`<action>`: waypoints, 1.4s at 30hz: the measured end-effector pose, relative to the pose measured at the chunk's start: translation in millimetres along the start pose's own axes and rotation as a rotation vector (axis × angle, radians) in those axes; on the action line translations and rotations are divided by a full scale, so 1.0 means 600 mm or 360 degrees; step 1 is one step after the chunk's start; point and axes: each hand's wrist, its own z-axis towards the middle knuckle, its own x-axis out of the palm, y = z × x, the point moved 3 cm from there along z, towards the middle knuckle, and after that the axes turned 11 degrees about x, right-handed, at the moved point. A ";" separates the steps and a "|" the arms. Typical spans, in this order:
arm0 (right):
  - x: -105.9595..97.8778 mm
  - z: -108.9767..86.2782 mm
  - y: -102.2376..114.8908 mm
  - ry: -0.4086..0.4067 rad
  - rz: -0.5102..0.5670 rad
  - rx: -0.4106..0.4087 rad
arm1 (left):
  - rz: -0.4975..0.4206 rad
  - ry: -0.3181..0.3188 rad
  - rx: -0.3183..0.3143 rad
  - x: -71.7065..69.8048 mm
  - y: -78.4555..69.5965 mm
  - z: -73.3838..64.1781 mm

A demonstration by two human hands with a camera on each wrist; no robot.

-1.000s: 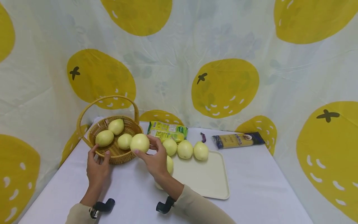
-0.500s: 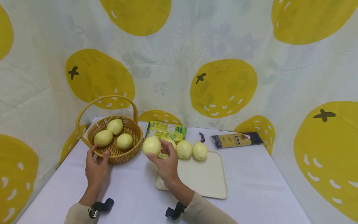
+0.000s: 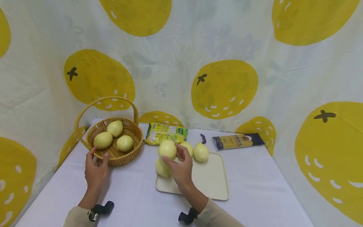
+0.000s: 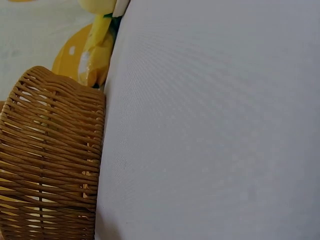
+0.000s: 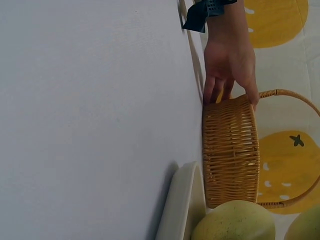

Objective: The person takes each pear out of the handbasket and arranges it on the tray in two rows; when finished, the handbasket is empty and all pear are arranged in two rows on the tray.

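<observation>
In the head view my right hand (image 3: 181, 167) holds a pale yellow-green pear (image 3: 167, 149) between thumb and fingers, over the left part of the cream tray (image 3: 211, 184). Another pear (image 3: 163, 168) lies on the tray just below it. Two more pears stand along the tray's back edge, one (image 3: 201, 152) fully visible and one (image 3: 187, 147) partly behind the fingers. My left hand (image 3: 96, 171) grips the near rim of a wicker basket (image 3: 122, 161), thumb and a finger at its edge; the right wrist view shows this hand (image 5: 230, 65) too. Three pears (image 3: 124, 143) lie inside.
Behind the tray lie a green-and-yellow packet (image 3: 165, 134), a small purple wrapped item (image 3: 203, 138) and a pasta packet (image 3: 238, 141). The basket's tall handle (image 3: 106, 99) arches over it. A fruit-printed curtain (image 3: 170, 78) hangs behind the white table (image 3: 255, 189).
My right hand has moved right with the pear, from beside the basket's rim to over the tray. The left hand stays at the basket, and the view has shifted slightly.
</observation>
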 end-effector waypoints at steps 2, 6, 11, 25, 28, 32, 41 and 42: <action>-0.008 0.001 -0.002 -0.0030 -0.0012 -0.0005 | 0.0003 0.0000 -0.0005 0.000 0.000 0.000; -0.023 0.003 -0.008 -0.0073 -0.0028 -0.0009 | 0.0009 -0.0001 -0.0001 0.000 0.001 0.001; -0.041 0.004 -0.015 -0.0111 -0.0065 0.0005 | 0.0027 -0.0001 0.0002 0.001 0.002 0.001; -0.085 0.002 -0.038 -0.0203 -0.0283 0.0055 | 0.0023 0.0016 -0.0009 0.000 0.001 0.000; -0.088 0.000 -0.041 -0.0197 -0.0315 0.0071 | 0.0029 0.0013 -0.0017 -0.001 0.001 -0.001; -0.090 -0.006 -0.045 -0.0183 -0.0397 0.0101 | 0.0029 0.0017 -0.0034 -0.002 0.000 -0.002; -0.091 -0.010 -0.055 -0.0141 -0.0533 0.0135 | 0.0023 0.0008 -0.0020 -0.002 -0.003 -0.002; -0.092 -0.010 -0.055 -0.0140 -0.0550 0.0136 | 0.0021 0.0007 -0.0015 -0.001 -0.003 -0.001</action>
